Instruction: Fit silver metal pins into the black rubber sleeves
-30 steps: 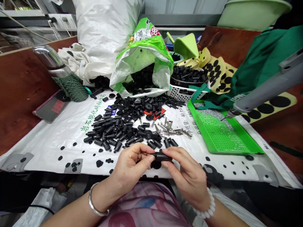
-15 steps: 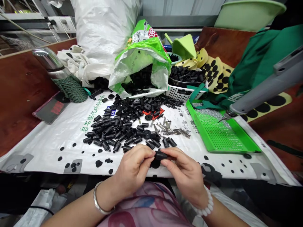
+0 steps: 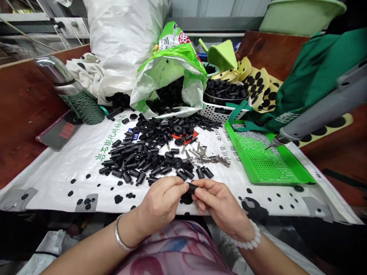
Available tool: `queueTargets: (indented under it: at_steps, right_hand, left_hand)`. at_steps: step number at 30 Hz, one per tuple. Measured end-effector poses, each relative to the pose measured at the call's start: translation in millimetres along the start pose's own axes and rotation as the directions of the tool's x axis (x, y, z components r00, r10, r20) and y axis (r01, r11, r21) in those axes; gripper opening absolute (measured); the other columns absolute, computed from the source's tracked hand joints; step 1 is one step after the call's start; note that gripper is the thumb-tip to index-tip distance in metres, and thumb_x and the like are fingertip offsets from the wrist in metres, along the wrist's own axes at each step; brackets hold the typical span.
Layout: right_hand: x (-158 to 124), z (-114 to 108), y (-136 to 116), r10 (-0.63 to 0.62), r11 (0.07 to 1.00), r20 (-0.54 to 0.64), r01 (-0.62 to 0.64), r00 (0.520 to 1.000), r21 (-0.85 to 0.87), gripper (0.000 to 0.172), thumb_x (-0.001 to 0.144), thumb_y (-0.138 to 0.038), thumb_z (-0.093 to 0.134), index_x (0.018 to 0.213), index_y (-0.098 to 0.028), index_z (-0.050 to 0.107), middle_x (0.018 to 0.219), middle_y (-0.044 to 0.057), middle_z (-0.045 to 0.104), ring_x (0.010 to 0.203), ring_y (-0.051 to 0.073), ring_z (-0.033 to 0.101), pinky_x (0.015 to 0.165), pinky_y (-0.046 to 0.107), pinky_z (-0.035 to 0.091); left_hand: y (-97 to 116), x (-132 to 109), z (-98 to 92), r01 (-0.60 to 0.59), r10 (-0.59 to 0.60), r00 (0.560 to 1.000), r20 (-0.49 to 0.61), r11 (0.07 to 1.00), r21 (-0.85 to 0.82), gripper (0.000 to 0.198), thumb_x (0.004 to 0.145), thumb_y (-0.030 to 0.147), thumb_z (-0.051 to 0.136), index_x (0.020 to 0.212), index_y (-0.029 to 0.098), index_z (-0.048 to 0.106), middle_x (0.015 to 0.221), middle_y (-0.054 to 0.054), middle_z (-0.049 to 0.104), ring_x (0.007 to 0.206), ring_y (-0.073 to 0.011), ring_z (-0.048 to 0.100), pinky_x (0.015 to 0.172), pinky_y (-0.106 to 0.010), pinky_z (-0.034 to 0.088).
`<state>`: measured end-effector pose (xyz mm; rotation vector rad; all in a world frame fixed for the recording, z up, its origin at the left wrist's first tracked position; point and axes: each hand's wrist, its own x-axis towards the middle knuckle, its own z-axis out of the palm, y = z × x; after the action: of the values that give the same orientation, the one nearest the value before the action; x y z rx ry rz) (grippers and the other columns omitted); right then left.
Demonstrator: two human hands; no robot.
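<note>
Between my two hands, near the table's front edge, is a small black plastic cylinder (image 3: 191,187). My left hand (image 3: 165,200) pinches its left end with thumb and forefinger. On the other end, my right hand (image 3: 213,198) closes its thumb and fingers around it. Fingertips hide both ends of the cylinder. Just beyond my hands lies a heap of similar black cylinders (image 3: 134,160), with round black caps (image 3: 160,133) behind them. To the right of the heap are scattered thin metal strips (image 3: 210,157).
A green tray (image 3: 258,160) of small silvery pieces stands at right, under a grey electric screwdriver (image 3: 309,118). Behind are an open green-white bag (image 3: 172,65) and a white basket (image 3: 218,111). A flask (image 3: 77,97) and a phone (image 3: 61,131) lie left.
My right hand has shifted left and its fingers have curled closer around the black cylinder. My left hand still pinches the other end. The camera view has moved slightly.
</note>
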<state>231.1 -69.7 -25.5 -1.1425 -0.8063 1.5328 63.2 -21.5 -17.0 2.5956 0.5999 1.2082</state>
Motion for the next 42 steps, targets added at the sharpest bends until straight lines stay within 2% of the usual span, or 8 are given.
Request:
queueTargets:
  at_steps: [5, 18, 25, 29, 33, 35, 38, 42]
  right_hand:
    - [-0.2, 1.6, 2.5, -0.093, 0.994, -0.025, 0.092, 0.995, -0.053, 0.018, 0.072, -0.028, 0.067, 0.087, -0.017, 0.066, 0.066, -0.001, 0.06, 0.047, 0.005, 0.047, 0.046, 0.018, 0.037]
    - [5.3, 2.5, 13.0, -0.206, 0.978, -0.089, 0.203, 0.975, -0.042, 0.021, 0.077, -0.027, 0.064, 0.096, -0.018, 0.062, 0.068, 0.0, 0.061, 0.055, 0.008, 0.052, 0.054, 0.022, 0.043]
    - [0.6, 9.6, 8.7, -0.266, 0.954, -0.119, 0.244, 0.957, -0.173, 0.021, 0.076, -0.028, 0.064, 0.095, -0.019, 0.063, 0.06, -0.002, 0.058, 0.053, 0.009, 0.053, 0.053, 0.022, 0.045]
    - [-4.1, 10.3, 4.8, -0.469, 0.811, -0.073, 0.397, 0.88, -0.429, 0.019, 0.077, -0.022, 0.061, 0.096, -0.02, 0.063, 0.069, 0.0, 0.06, 0.06, 0.011, 0.056, 0.056, 0.024, 0.049]
    - [-4.0, 3.5, 0.5, -0.723, 0.452, 0.123, 0.6, 0.68, -0.661, 0.024, 0.079, -0.012, 0.057, 0.101, -0.019, 0.061, 0.091, 0.008, 0.064, 0.083, 0.019, 0.061, 0.071, 0.033, 0.052]
    - [-3.3, -0.4, -2.7, -0.757, 0.324, 0.207, 0.631, 0.619, -0.705, 0.028, 0.08, -0.01, 0.055, 0.105, -0.019, 0.06, 0.093, 0.009, 0.065, 0.087, 0.02, 0.061, 0.075, 0.035, 0.052]
    - [-2.7, -4.2, -7.4, -0.74, 0.271, 0.266, 0.636, 0.617, -0.723, 0.028, 0.081, -0.011, 0.054, 0.106, -0.02, 0.059, 0.091, 0.009, 0.066, 0.085, 0.02, 0.062, 0.074, 0.033, 0.053]
    - [-2.9, -6.6, -9.3, -0.682, 0.315, 0.282, 0.619, 0.675, -0.719, 0.022, 0.082, -0.014, 0.053, 0.103, -0.019, 0.06, 0.089, 0.008, 0.066, 0.082, 0.019, 0.063, 0.071, 0.031, 0.053]
  left_hand:
    - [-4.0, -0.2, 4.0, 0.213, -0.224, 0.974, -0.029, 0.952, -0.218, 0.017, 0.081, 0.006, 0.051, 0.093, 0.017, 0.056, 0.081, -0.006, 0.063, 0.077, -0.0138, 0.06, 0.068, -0.025, 0.051]
    - [2.2, 3.0, -1.0, 0.474, -0.486, 0.87, 0.086, 0.774, -0.419, 0.02, 0.082, 0.016, 0.053, 0.102, 0.017, 0.058, 0.091, -0.005, 0.063, 0.077, -0.0128, 0.061, 0.068, -0.024, 0.05]
    - [-1.7, 8.0, -2.5, 0.451, -0.433, 0.892, 0.131, 0.873, -0.186, 0.013, 0.086, 0.023, 0.044, 0.079, 0.016, 0.052, 0.068, 0.0, 0.052, 0.062, -0.0108, 0.049, 0.057, -0.024, 0.041]
    - [-1.2, 12.9, -3.7, 0.483, -0.444, 0.868, 0.223, 0.86, -0.164, 0.023, 0.089, 0.024, 0.038, 0.069, 0.016, 0.046, 0.061, 0.003, 0.043, 0.056, -0.0093, 0.041, 0.053, -0.023, 0.034]
    - [0.0, 15.9, -9.2, 0.546, -0.456, 0.826, 0.33, 0.793, -0.271, 0.018, 0.089, 0.025, 0.038, 0.076, 0.017, 0.047, 0.064, 0.003, 0.045, 0.058, -0.0091, 0.042, 0.054, -0.021, 0.035]
    - [0.4, 16.5, -12.9, 0.566, -0.452, 0.809, 0.376, 0.773, -0.287, 0.014, 0.089, 0.025, 0.039, 0.081, 0.017, 0.048, 0.068, 0.002, 0.046, 0.06, -0.0094, 0.043, 0.054, -0.02, 0.036]
    - [0.6, 15.9, -17.6, 0.525, -0.413, 0.818, 0.4, 0.82, -0.228, 0.008, 0.087, 0.022, 0.043, 0.083, 0.018, 0.048, 0.071, 0.001, 0.049, 0.063, -0.0104, 0.046, 0.056, -0.021, 0.037]
    - [0.1, 14.1, -19.6, 0.334, -0.286, 0.883, 0.372, 0.94, -0.071, 0.006, 0.086, 0.017, 0.044, 0.082, 0.017, 0.048, 0.071, 0.0, 0.05, 0.064, -0.0117, 0.046, 0.057, -0.023, 0.036]
